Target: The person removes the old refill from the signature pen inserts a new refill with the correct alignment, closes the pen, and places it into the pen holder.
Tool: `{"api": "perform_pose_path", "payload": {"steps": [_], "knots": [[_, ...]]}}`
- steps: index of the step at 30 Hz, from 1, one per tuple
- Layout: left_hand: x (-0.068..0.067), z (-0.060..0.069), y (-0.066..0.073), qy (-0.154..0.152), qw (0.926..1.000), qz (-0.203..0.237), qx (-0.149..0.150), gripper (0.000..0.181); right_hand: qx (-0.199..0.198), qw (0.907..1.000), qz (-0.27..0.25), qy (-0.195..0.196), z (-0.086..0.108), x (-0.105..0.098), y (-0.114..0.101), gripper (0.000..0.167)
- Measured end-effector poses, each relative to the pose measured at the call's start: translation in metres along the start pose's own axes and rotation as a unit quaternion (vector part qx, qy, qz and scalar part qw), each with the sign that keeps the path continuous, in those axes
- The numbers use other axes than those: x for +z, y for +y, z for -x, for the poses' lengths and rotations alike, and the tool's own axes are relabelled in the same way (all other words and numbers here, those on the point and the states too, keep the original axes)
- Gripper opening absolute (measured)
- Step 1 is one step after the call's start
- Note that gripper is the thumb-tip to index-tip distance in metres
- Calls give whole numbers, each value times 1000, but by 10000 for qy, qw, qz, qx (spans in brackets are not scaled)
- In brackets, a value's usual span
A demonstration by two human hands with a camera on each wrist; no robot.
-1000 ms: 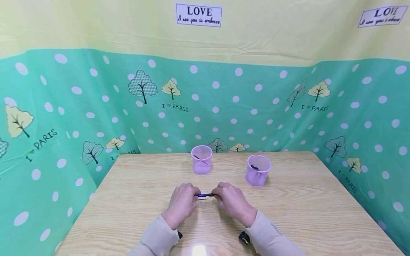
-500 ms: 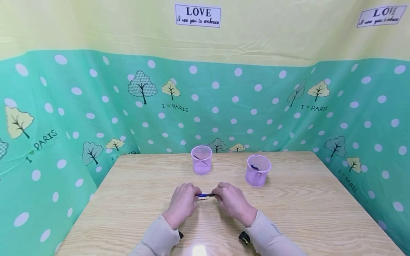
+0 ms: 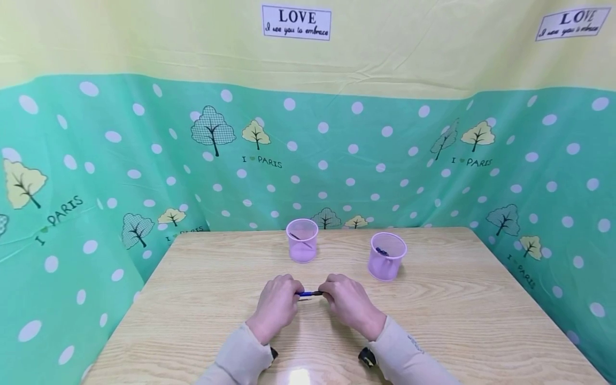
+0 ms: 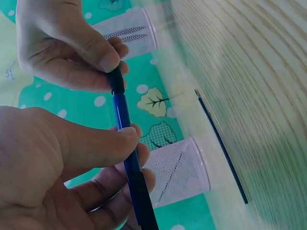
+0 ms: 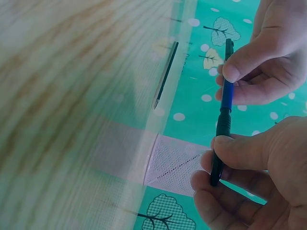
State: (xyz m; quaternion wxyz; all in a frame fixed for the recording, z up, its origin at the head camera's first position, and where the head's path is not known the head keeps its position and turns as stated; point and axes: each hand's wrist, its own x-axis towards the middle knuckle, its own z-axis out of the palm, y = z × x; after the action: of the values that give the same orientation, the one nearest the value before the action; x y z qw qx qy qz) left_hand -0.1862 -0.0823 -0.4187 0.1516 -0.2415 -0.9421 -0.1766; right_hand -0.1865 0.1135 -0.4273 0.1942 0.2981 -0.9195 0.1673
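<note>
Two hands, one pen: your left hand and right hand each pinch the pen between thumb and fingers, with a short stretch showing between the grips.
Your left thumb presses the smooth blue barrel, with the black clip end running out past it; your right thumb and fingers pinch the black ribbed section, its dark end lying over your curled fingers. On the pale, wood-grained table, near your left hand and apart from the pen, lies a thin, straight refill with a metallic tip. Beyond your hands stand two round lilac mesh pots, the left pot holding slim pieces and the right pot small dark ones.
</note>
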Motion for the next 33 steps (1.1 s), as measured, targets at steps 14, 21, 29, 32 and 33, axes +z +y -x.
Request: {"api": "perform_pose_path", "payload": {"steps": [14, 21, 29, 32, 33], "knots": [[1, -2, 2, 46, 10000, -47, 11, 17, -34, 10000, 0, 37, 0, -2, 0, 14], [1, -1, 2, 128, 9999, 17, 3, 18, 2, 10000, -75, -60, -1, -3, 0, 14], [0, -1, 3, 194, 9997, 144, 9, 21, 18, 9997, -161, -164, -1, -2, 1, 14], [1, -1, 2, 265, 9994, 199, 44, 22, 3, 9997, -164, -180, 0, -3, 1, 14], [1, -1, 2, 292, 9993, 213, 53, 22, -9, 9997, -172, -186, -1, -3, 1, 13]]}}
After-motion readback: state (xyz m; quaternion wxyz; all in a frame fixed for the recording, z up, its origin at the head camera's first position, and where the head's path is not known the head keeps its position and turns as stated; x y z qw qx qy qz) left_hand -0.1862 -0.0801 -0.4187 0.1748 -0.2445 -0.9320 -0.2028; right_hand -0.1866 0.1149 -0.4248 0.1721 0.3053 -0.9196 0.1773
